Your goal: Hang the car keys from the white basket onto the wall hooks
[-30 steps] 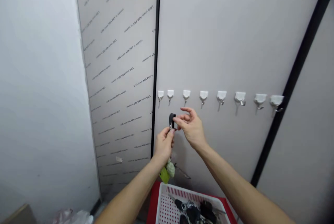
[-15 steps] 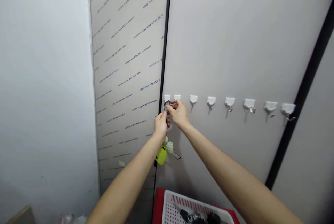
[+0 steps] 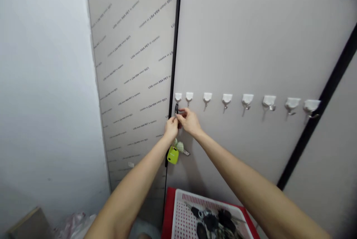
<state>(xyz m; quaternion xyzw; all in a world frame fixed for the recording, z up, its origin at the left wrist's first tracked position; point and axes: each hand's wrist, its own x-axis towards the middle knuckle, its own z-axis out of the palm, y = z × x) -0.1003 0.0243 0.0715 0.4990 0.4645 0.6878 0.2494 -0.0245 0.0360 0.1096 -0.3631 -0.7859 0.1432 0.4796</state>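
Both hands meet just below the leftmost white hook (image 3: 178, 97). My right hand (image 3: 190, 122) pinches the dark ring (image 3: 176, 109) of a bunch of keys, its top touching or close beneath that hook; I cannot tell whether it is on it. My left hand (image 3: 171, 128) has its fingers closed on the keychain just under the ring, though the exact part is hidden. Below it dangle a yellow-green key fob (image 3: 173, 155), a pale green checked charm (image 3: 180, 146) and a key (image 3: 186, 152).
Several more white hooks, such as the second hook (image 3: 189, 96), run rightward along the grey cabinet door (image 3: 251, 38). Beneath my arms, a white basket (image 3: 184, 195) holding dark keys stands on something red (image 3: 169, 209). A plastic bag (image 3: 74, 224) lies at lower left.
The ring has turned from face-on to nearly edge-on below the leftmost hook. My view has tipped down, showing more of the basket. Both hands keep their hold.
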